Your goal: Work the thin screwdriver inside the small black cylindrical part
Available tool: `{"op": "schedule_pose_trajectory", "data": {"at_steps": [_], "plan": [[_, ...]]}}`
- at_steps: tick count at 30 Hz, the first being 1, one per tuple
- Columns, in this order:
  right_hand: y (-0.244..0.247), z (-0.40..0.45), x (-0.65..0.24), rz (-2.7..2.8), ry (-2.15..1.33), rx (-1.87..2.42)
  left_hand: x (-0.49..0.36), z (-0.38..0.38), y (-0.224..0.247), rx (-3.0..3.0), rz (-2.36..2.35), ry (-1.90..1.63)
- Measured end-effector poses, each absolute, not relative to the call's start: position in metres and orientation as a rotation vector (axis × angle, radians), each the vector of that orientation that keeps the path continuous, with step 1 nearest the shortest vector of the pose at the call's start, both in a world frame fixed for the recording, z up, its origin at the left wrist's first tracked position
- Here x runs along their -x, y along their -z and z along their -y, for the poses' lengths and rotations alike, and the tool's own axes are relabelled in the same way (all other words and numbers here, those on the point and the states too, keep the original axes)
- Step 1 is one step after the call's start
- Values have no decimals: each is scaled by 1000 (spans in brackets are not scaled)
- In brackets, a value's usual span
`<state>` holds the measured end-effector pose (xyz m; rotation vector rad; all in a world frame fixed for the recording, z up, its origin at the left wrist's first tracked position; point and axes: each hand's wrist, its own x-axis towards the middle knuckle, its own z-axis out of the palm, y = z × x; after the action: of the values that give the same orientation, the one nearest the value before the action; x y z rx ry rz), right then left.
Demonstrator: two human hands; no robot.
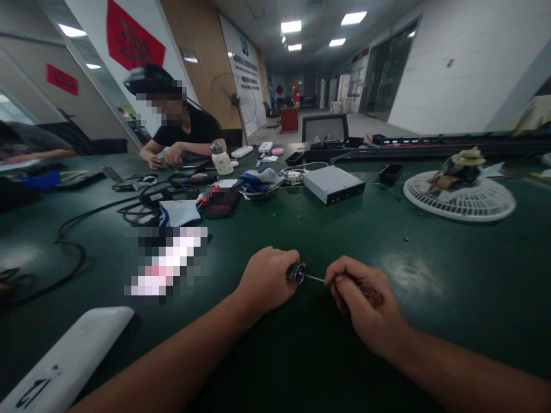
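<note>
Above the near middle of the dark green table, my left hand [266,281] is closed around a small dark cylindrical part [295,273]. Its round, hollow-looking end faces right, and my fingers cover the rest. To the right, my right hand [370,301] grips a screwdriver [314,279] with a thin metal shaft. Part of its brownish handle shows between my fingers and palm. The shaft points left and reaches the open end of the cylinder; whether the tip touches inside cannot be made out.
A white numbered case [73,355] lies at the near left, with a blurred-out bright item [172,261] beyond it. Black cables [142,198], a disc drive [333,183] and a white fan grille [458,195] lie further back. Another person [185,135] sits across the table.
</note>
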<state>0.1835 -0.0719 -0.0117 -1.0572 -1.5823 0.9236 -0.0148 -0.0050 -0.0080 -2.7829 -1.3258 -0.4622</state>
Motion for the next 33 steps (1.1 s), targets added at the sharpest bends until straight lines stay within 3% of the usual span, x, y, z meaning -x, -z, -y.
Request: {"op": "schedule_pose_trajectory", "data": {"at_steps": [5, 18, 24, 28, 33], "plan": [[11, 73, -184, 1570, -832, 1086, 15, 5, 7, 2799, 1327, 495], [12, 70, -183, 1658, -981, 989, 15, 4, 6, 2857, 1305, 547], [13, 73, -184, 1515, -867, 1040, 15, 4, 6, 2876, 1236, 569], [10, 75, -182, 1328, -840, 970, 15, 3, 9, 2795, 1431, 603], [7, 72, -176, 1853, -586, 1243, 15, 2, 12, 2711, 1668, 643]]}}
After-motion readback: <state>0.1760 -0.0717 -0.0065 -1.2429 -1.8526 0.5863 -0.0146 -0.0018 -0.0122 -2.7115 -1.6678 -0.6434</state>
